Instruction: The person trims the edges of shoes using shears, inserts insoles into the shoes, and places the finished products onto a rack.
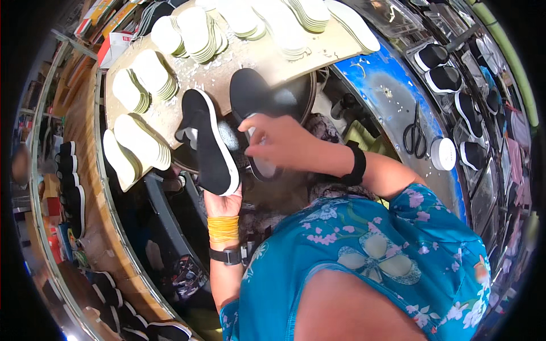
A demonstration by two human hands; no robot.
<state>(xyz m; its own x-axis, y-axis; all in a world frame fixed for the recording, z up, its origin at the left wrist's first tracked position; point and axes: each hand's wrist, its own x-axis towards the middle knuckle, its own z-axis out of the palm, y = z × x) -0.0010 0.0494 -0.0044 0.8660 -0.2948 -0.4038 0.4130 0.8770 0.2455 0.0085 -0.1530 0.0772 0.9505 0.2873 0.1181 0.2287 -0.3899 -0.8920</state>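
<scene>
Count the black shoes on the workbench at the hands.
2. One black shoe with a white sole edge is held up from below by the left hand. The other black shoe lies beside it, under the right hand. More may be hidden.

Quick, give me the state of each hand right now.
Left hand: closed on a black cloth shoe with a white sole edge.
Right hand: fingers curled around a pale insole.

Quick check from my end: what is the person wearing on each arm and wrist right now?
Left hand: bare, with a stack of yellow rubber bands around the wrist and a black wristwatch below them. Right hand: bare, with a wide black wristband. Both forearms uncovered; a short-sleeved blue floral top.
</scene>
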